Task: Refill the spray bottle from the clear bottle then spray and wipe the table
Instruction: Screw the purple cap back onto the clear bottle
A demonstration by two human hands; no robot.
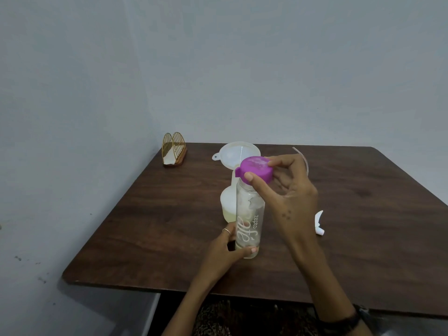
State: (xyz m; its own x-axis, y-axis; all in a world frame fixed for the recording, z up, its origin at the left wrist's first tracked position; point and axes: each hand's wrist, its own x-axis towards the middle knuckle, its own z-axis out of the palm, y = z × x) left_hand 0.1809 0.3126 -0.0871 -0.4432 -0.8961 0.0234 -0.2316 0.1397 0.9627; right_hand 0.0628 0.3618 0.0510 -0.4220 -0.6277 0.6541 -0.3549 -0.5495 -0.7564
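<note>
Both hands hold the clear bottle and purple cap.

Left hand: low, forearm rising from the bottom edge, fingers curled around the base of an upright object, thin ring on one finger | Right hand: raised higher, wrist bent, thumb and fingertips pinching a round top, dark band at the wrist.

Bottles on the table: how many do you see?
2. The clear bottle with the purple cap is held in both hands; the white spray bottle stands behind it, partly hidden.
</note>
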